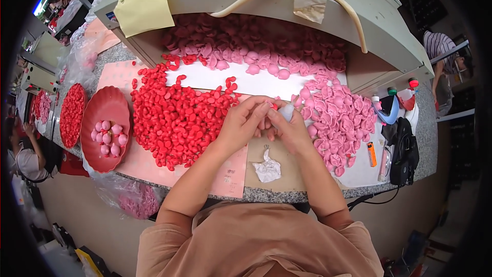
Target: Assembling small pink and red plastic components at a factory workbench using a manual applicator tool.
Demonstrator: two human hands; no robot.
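My two hands meet over the middle of the bench. The fingers of my left hand (245, 122) pinch a small red piece (274, 106), with a bit of pink showing at the fingertips. A small translucent squeeze bottle (287, 112) is gripped in my right hand (295, 131), its tip close to the red piece. To the left of my hands spreads a heap of glossy red pieces (179, 118). On the right lies a heap of pink, petal-edged pieces (335, 118). Below my hands rests a crumpled white tissue (267, 168).
A grey hood (246, 0) arches over more pink pieces. At left, a scalloped red dish (97, 149) holds several round pink pieces, beside a tray of red pieces (73, 115). An orange lighter (371, 154), a black bag (404, 156) and capped bottles (408, 98) stand at right.
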